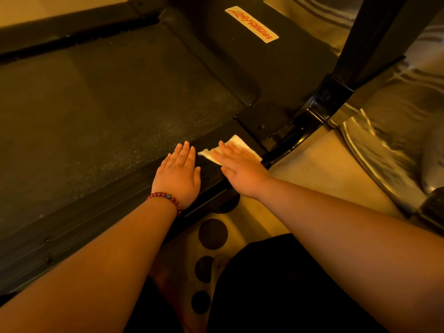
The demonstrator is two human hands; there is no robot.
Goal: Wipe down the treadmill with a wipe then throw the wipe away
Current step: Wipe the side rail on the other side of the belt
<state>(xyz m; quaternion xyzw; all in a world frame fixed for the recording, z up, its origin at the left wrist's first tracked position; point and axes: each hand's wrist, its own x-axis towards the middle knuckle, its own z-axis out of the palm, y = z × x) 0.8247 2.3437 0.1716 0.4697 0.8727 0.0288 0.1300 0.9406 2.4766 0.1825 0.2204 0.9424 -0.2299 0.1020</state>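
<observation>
The treadmill's dark belt fills the left of the head view, with a ribbed black side rail along its near edge. A white wipe lies on the rail near the front. My right hand presses flat on the wipe with straight fingers. My left hand, with a red bead bracelet at the wrist, rests flat on the rail just left of it, fingers straight, holding nothing.
The black motor cover with a white and red label lies ahead. A black upright post rises from the rail's front end at the right. Tan floor lies right of the rail, and a spotted cloth covers my lap.
</observation>
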